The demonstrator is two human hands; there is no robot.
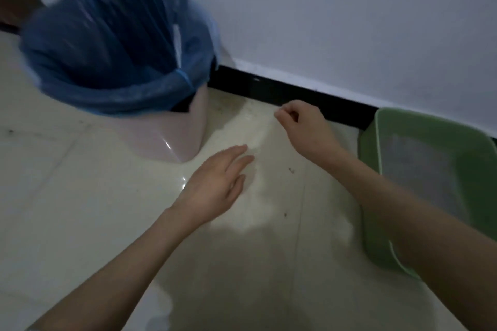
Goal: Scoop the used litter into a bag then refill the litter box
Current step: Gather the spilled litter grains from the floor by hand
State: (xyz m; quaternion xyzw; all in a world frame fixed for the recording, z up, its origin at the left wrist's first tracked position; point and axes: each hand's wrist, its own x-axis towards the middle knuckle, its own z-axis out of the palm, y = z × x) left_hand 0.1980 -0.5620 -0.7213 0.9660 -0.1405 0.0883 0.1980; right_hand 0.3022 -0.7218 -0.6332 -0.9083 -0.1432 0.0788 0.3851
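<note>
Floor (80,209) of pale glossy tile, dim light, a few dark specks near the middle. Pink bin (172,140) stands at left by the wall, lined with a blue bag (107,62) folded over its rim; bag mouth open. Green litter box (376,169) sits on the floor at right against the black baseboard (295,94), pale litter (427,177) inside, partly hidden by the right forearm. Left hand (215,183) hovers over the floor between bin and box, fingers straight and loosely spread, holding nothing. Right hand (306,129) is farther out near the baseboard, fingers curled, thumb and forefinger pinched together; cannot tell whether anything is between them. A faint translucent sheen hangs below that hand, too blurred to identify.
</note>
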